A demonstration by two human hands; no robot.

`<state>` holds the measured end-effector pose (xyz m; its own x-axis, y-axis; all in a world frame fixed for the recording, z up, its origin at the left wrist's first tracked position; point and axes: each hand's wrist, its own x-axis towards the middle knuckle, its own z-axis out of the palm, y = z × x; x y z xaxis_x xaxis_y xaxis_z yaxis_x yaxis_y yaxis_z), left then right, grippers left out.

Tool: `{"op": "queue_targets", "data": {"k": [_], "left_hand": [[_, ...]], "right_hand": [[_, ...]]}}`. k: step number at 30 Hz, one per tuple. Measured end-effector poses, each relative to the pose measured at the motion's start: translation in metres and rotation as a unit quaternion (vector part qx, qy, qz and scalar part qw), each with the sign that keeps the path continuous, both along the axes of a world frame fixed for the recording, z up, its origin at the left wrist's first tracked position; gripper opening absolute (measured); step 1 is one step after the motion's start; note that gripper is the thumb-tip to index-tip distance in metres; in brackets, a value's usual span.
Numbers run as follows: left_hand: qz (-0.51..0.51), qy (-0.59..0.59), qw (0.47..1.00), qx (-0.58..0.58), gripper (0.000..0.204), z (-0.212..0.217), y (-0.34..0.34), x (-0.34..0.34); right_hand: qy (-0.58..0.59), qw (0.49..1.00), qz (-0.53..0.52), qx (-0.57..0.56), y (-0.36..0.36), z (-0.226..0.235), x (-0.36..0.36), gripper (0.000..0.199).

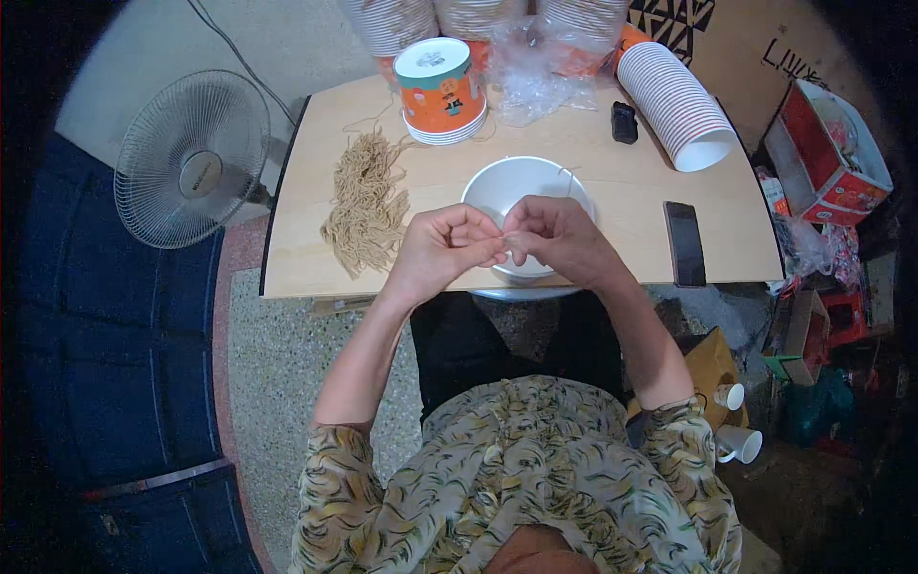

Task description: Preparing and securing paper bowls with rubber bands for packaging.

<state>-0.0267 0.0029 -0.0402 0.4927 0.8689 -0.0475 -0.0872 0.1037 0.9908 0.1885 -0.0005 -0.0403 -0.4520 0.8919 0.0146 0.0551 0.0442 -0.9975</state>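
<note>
My left hand point(442, 251) and my right hand point(566, 241) meet at the fingertips over the near part of a white bowl point(512, 174). Both pinch thumb against fingers; whatever lies between the tips is too small to make out. A thin strand point(571, 173) shows at the bowl's far right rim. Left of the bowl lies a loose heap of beige strings point(367, 203) on the wooden table point(622, 225). My hands hide much of the bowl's inside.
Upturned orange-and-white paper tubs point(442, 96) stand behind the strings. Farther right are clear plastic bags point(540, 81), a small black device point(623, 122), a lying stack of white paper cups point(674, 105) and a phone point(684, 244). A fan point(199, 172) stands left of the table.
</note>
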Motion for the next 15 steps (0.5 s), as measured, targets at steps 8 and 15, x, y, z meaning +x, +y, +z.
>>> {"op": "queue_targets", "data": {"k": [8,15], "left_hand": [[0.012,-0.021,1.0,0.009,0.007,0.0,-0.003,0.002],[0.012,-0.019,1.0,-0.006,0.006,0.0,-0.003,0.002]], "right_hand": [[-0.002,0.999,-0.029,-0.04,-0.001,0.006,0.002,0.009],[-0.02,0.996,-0.05,-0.077,-0.001,0.015,0.005,0.01]]}}
